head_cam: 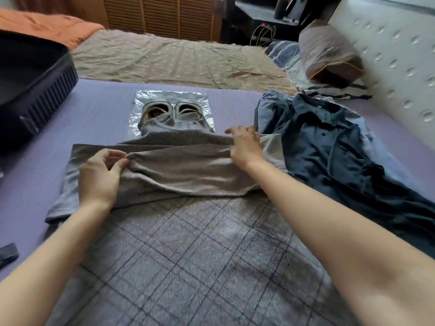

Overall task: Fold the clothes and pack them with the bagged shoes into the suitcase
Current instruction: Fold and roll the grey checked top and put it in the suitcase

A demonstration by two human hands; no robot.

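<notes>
A grey checked garment (179, 250) lies spread on the purple mat in front of me, its upper part turned back into a plain grey flap (183, 168). My left hand (101, 177) pinches the flap's left side between thumb and fingers. My right hand (244, 147) grips the flap's right end. Behind the fold, a pair of shoes in a clear plastic bag (173, 109) lies flat, partly covered by the garment's top. A dark blue buttoned shirt (334, 156) lies over a lighter denim piece (270, 107) at the right. The open dark suitcase (33, 90) sits at the left.
The purple mat (98, 114) covers the near bed, with a beige sheet (164, 60) beyond it. A brown pillow (329, 52) leans at the padded headboard (395, 67) on the right. An orange blanket (47, 24) lies far left. A dark strap (8, 254) lies at the left edge.
</notes>
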